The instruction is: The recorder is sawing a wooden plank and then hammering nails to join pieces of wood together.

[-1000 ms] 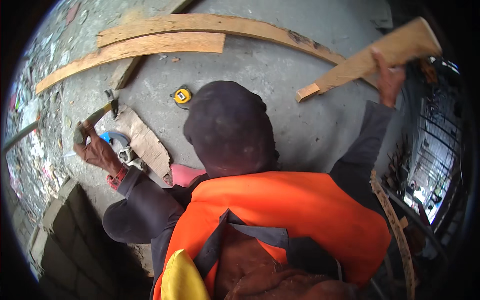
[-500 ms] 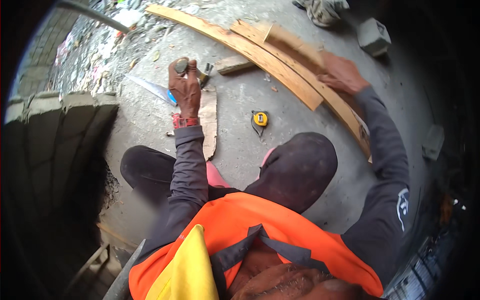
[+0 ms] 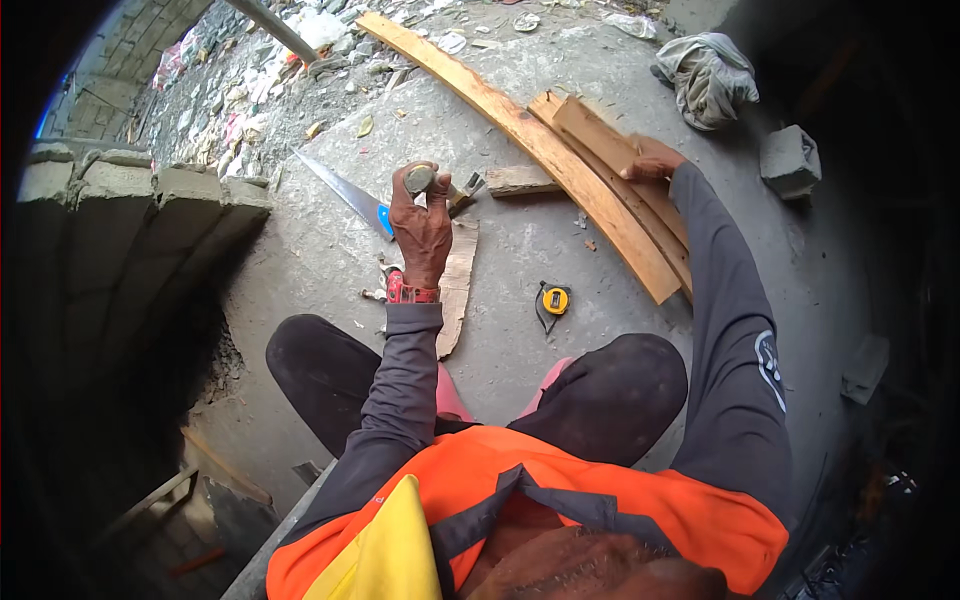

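Note:
My left hand is closed around the handle of a hammer. Beside it lie a handsaw with a blue handle and a torn pale board. My right hand grips a short wooden board at the upper right, over two long planks, the outer one reaching up toward the top of the picture. A wood offcut sits under that plank's left side. A yellow tape measure rests on the concrete in front of my knees.
A block wall stands at the left, with a dark gap beside it. Rubble and a slanting pipe are at the upper left. A grey cloth bundle and concrete blocks lie at the right.
My view has swung around and my head has lifted from low over the floor. My right hand has brought the short board leftward onto the long planks; my left hand still holds the hammer.

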Demonstrator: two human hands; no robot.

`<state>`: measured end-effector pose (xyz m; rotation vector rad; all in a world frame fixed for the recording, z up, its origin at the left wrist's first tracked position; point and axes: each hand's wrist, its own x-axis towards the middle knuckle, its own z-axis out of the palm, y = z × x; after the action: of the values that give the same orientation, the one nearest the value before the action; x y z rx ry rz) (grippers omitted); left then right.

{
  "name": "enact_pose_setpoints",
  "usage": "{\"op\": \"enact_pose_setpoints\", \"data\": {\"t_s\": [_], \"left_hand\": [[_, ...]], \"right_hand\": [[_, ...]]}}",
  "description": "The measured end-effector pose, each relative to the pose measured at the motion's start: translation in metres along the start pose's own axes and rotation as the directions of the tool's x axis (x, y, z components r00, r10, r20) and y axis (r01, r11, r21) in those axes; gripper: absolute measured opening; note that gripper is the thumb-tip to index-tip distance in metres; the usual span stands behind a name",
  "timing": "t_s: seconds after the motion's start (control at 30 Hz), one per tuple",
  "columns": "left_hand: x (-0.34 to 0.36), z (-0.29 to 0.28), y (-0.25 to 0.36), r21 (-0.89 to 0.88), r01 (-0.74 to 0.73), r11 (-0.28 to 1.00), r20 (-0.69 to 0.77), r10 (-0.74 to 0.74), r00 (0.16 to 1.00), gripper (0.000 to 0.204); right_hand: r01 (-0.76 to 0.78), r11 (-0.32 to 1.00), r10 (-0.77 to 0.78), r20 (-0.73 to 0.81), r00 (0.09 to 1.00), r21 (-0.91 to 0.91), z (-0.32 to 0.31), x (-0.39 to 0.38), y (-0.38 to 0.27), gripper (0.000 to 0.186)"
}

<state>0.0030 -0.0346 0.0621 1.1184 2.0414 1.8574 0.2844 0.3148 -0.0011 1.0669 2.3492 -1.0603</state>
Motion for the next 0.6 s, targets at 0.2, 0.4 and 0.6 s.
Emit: {"op": "enact_pose_setpoints", "data": {"t_s": [0.2, 0.4, 0.6], "left_hand": [[0.006, 0.001, -0.001, 0.055, -0.048, 0.997, -0.055, 0.051, 0.997, 0.021], [0.016, 0.027, -0.017, 0.047, -0.091, 0.995, -0.112, 0.096, 0.989, 0.017], [0.027, 0.025, -0.027, 0.023, -0.046, 0.999, -0.115, 0.048, 0.992, 0.019]], "right_hand": [[0.123, 0.972, -0.203, -0.45, 0.87, -0.2, 0.05, -0.014, -0.023, 0.083], [-0.105, 0.931, -0.065, -0.442, 0.894, -0.348, 0.044, -0.032, -0.033, 0.093], [0.057, 0.936, -0.198, -0.385, 0.901, -0.348, 0.038, -0.02, -0.02, 0.093]]}}
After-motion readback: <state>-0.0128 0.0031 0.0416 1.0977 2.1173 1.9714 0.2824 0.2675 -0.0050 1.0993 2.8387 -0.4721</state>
